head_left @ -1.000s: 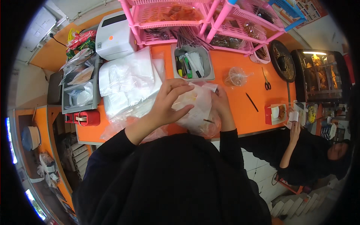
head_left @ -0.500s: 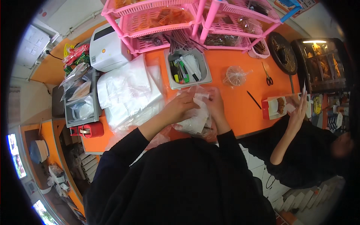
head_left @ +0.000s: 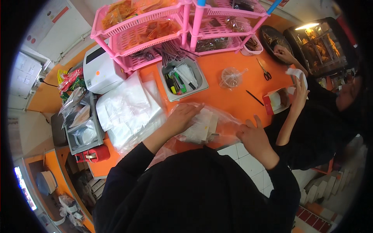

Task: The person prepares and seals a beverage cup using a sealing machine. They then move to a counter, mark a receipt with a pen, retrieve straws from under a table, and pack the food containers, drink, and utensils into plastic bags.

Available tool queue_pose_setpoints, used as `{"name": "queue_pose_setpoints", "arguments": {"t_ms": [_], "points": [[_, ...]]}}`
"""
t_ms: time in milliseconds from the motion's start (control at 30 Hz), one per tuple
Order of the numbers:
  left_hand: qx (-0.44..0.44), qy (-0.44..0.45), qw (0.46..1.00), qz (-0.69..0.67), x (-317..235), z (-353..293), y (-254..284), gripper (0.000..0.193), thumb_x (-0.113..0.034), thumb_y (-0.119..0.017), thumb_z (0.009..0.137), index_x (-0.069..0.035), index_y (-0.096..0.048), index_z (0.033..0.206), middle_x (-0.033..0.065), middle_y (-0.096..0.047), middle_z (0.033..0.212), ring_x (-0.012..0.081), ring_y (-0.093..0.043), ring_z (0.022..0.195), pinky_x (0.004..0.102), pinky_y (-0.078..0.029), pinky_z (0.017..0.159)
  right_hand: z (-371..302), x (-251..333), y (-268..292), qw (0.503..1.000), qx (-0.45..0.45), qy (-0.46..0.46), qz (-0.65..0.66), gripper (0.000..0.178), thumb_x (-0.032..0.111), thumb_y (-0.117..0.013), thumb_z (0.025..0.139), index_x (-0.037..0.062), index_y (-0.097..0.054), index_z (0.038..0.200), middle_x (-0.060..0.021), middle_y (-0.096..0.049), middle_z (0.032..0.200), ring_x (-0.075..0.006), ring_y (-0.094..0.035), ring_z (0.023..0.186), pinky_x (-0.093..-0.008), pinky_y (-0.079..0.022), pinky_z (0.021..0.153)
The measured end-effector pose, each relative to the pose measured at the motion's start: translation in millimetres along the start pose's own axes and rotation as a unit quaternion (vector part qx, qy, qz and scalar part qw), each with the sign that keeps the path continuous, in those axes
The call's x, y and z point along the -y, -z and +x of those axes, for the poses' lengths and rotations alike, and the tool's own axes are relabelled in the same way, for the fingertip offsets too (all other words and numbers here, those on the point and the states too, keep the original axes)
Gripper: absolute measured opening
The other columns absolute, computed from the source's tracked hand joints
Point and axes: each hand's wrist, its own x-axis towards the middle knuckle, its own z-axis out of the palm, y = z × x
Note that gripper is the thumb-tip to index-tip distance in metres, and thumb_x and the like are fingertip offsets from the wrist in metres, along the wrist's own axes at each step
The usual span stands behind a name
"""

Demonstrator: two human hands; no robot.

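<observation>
A clear plastic bag [head_left: 223, 116] with a white packet [head_left: 198, 126] inside lies at the front edge of the orange table. My left hand [head_left: 180, 119] rests on the bag's left side, its fingers stretched out and fairly flat. Off to the right, my right hand [head_left: 254, 138] pinches the end of the bag and holds it drawn out sideways. One finger of that hand points up. Whether the packet is a box or folded paper I cannot tell.
A stack of white plastic bags [head_left: 128, 105] lies left, near a white printer [head_left: 103, 70]. A metal tray [head_left: 182, 79] holds markers. Pink racks [head_left: 145, 39] stand behind. Scissors [head_left: 265, 70], a black pen [head_left: 255, 98] and a red box [head_left: 276, 101] lie right, beside a co-worker [head_left: 311, 120].
My right hand has moved right, stretching the bag's end out. My left hand has flattened on the bag. The co-worker's other hand now shows at the round black tray. The view has shifted.
</observation>
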Motion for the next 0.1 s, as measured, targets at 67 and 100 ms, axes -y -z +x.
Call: {"name": "queue_pose_setpoints", "arguments": {"t_ms": [67, 100], "points": [[0.007, -0.020, 0.999, 0.050, 11, -10, -5, 0.072, -0.003, -0.064, 0.067, -0.009, -0.043, 0.135, 0.0108, -0.058, 0.110, 0.0297, -0.053, 0.106, 0.0406, -0.040, 0.094, -6, 9, 52, 0.977, -0.193, 0.067, 0.063, 0.054, 0.031, -0.081, 0.062, 0.0224, -0.061, 0.112, 0.0021, -0.061, 0.110, -0.0186, -0.052, 0.110, -0.0596, -0.024, 0.107], [0.004, -0.017, 0.999, 0.050, 9, -13, -5, 0.072, -0.003, -0.064, 0.067, -0.009, -0.043, 0.135, 0.0108, -0.058, 0.110, 0.0297, -0.053, 0.106, 0.0406, -0.040, 0.094, -10, 17, 81, 0.910, -0.375, 0.127, 0.126, 0.059, 0.030, -0.084, 0.058, 0.0207, -0.061, 0.112, 0.0020, -0.060, 0.111, -0.0178, -0.052, 0.110, -0.0586, -0.025, 0.107]]}}
